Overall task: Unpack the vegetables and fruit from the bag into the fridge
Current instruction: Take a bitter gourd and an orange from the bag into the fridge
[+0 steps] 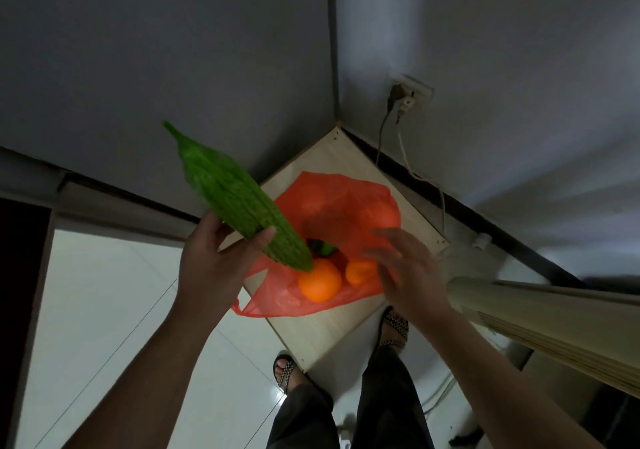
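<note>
One bitter gourd (225,195) is held up clear of the bag, gripped near its blunt lower end by the left hand (207,265): thumb laid across the top, fingers curled under. Gourd is tilted, pointed tip up and to the left, blunt end over the bag mouth; contact with the fruit below cannot be judged. Skin is bright green, ridged and warty; body is long and tapered.

Right hand (408,268) is seen palm down at the bag's right edge, fingers spread and relaxed, nothing gripped. It is motion-blurred; contact with the film cannot be confirmed.

Red plastic bag (332,199) is thin and translucent, mouth slumped open toward the camera. Two oranges are exposed in the mouth: a large orange (320,284) and a smaller orange (358,272) just beside it. More round orange shapes are visible through the film at the back. A dark green item (322,248) is lodged deeper in; type cannot be told.

Bag is set on a small square table (322,334), pale wood grain, pushed into a corner of grey walls. A wall socket (414,93) with cables (381,137) plugged in is mounted above it. Floor (104,292) is glossy pale tile. Sandals (393,327) and dark trousers are seen below. A beige ribbed panel (536,313) intrudes from the right.
</note>
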`<state>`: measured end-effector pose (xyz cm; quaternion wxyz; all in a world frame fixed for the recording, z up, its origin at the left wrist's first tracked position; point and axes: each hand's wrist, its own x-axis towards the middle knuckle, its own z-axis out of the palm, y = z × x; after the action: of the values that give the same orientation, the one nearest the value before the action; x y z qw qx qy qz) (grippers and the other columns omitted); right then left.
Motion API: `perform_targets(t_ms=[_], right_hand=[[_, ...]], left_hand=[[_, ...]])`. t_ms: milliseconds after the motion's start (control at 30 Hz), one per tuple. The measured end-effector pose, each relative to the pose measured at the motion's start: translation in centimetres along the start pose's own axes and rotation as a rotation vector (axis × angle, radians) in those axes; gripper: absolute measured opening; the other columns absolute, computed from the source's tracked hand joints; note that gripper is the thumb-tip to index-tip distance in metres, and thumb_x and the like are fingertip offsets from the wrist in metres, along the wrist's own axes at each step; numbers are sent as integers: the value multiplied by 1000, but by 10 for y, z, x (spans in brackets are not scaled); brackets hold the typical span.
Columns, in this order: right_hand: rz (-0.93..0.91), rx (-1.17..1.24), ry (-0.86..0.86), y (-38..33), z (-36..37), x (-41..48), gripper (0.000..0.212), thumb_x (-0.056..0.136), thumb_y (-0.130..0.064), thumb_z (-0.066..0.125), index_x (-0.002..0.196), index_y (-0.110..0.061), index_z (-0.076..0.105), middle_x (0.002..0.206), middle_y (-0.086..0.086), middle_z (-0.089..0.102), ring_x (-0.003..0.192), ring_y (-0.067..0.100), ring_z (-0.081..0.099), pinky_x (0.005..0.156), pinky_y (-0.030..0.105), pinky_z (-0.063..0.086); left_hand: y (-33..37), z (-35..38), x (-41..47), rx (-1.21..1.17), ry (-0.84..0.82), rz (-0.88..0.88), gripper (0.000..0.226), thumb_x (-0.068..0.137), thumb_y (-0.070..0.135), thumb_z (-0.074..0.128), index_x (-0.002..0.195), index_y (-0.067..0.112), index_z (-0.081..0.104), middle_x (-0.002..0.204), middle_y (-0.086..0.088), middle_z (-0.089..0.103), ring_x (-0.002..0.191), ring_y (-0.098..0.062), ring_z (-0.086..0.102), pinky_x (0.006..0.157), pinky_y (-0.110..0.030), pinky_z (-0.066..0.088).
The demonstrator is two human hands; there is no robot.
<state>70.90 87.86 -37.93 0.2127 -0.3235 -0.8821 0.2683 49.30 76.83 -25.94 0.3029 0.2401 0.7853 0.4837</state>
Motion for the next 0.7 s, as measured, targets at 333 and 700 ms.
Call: perform_targets(t_ms=[333,700], right_hand=[[152,-362,-670,44,22,20,63,93,-38,42,147,-19,17,157,1,12,144,23,8,110,52,28],[-68,-92,-453,-34,38,21,40,80,-37,56,113,-17,61,115,4,64,106,25,60,82,39,54]], left_hand=[[-14,-6,5,-14,16,-18,42,73,6,73,113,6,60,101,4,68,92,1,62,66,-4,45],[-30,-20,7,-22,26,-76,43,72,7,75,113,7,60,103,3,68,93,5,62,67,-5,46]])
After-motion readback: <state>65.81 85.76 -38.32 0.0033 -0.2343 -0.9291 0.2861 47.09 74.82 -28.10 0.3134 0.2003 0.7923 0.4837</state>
